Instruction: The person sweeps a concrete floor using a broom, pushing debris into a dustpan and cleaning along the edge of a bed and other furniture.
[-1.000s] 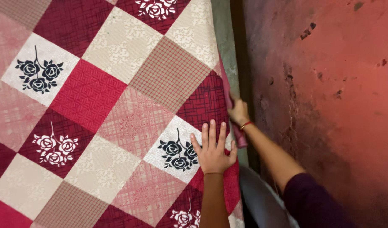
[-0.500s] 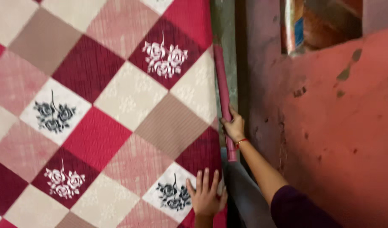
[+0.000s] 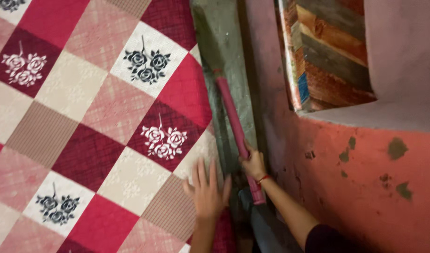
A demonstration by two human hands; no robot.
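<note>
- My right hand [image 3: 253, 164] wraps a dark red stick [image 3: 236, 131], its grip pinching the stick low on its length, in the gap between bed and wall [image 3: 346, 178].
- My left hand [image 3: 206, 192], blurred, fingers spread, lies flat on the checked bedsheet [image 3: 98, 122] by its edge.
- I judge the sheet's edge is being worked along the mattress side; this calls for steady pressure.

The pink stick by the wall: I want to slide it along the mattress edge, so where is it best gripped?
Probably near its lower end, where the right hand already wraps the pink stick. It is a slim, straight rod lying in the narrow gap between the checked bedsheet and the red wall, so coming from the wall side with fingers curled round it suits best.
</note>
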